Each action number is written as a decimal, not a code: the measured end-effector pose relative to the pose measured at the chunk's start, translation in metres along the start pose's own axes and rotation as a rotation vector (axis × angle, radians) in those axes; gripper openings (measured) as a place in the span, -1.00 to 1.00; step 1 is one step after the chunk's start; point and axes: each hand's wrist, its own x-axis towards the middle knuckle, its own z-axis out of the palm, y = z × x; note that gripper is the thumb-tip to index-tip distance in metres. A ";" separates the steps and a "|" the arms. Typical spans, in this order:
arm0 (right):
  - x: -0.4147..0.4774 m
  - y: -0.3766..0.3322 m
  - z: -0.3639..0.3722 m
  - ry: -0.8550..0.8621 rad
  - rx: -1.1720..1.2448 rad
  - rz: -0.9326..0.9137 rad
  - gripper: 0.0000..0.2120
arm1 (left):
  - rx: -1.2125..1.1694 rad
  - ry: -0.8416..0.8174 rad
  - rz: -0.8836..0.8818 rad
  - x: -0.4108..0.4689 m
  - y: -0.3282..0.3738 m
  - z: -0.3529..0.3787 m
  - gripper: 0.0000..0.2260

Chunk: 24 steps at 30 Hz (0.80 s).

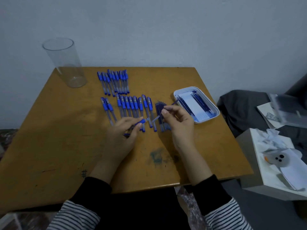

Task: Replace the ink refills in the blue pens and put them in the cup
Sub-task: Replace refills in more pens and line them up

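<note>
The left hand (123, 131) has its grip clenched round a blue pen (141, 121), fingers curled about the barrel just above the tabletop (66, 130). The right hand (179, 120) pinches a thin refill (174, 102) between thumb and forefinger. The refill's lower end seems to meet the pen's mouth, though blur hides it. Just beyond lie rows of pens (131, 105), with loose refills (160, 105) beside a white tray (214, 112). The clear cup (64, 62) stands at the far left corner.

one cup (64, 63), one white tray (214, 108), one left hand (123, 135), one right hand (179, 122) and roughly twenty blue pens (114, 82) are counted; the refills (160, 112) cannot be counted.
</note>
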 end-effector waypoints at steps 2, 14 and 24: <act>-0.005 0.004 0.007 0.050 0.023 -0.027 -0.91 | 0.007 0.004 0.008 0.000 -0.002 0.000 -0.74; -0.005 0.009 0.017 0.104 0.043 -0.027 -0.89 | 0.015 0.035 0.013 -0.001 0.001 -0.001 -0.75; -0.013 0.003 0.018 0.057 -0.050 -0.173 -0.88 | 0.027 0.045 0.045 -0.001 -0.005 0.000 -0.79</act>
